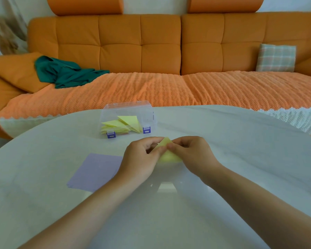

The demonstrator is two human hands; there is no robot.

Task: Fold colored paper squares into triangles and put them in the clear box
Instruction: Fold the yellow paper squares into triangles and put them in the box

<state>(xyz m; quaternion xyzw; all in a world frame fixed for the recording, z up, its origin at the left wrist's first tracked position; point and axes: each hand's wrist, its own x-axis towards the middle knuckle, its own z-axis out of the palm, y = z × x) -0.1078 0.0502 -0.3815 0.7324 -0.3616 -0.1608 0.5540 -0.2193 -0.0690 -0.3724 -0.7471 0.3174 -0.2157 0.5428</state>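
Yellow paper [169, 155], one, pinched by left hand [140, 159], right hand [193, 153], one clear box [127, 108]

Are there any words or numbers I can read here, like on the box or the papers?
No words or numbers can be read here.
On the clear plastic box: a small dark mark on its right wall, too small to read.
On the two blue latches: pale rectangles, no letters visible.
On the purple paper square and the pale yellow paper: plain, no print.
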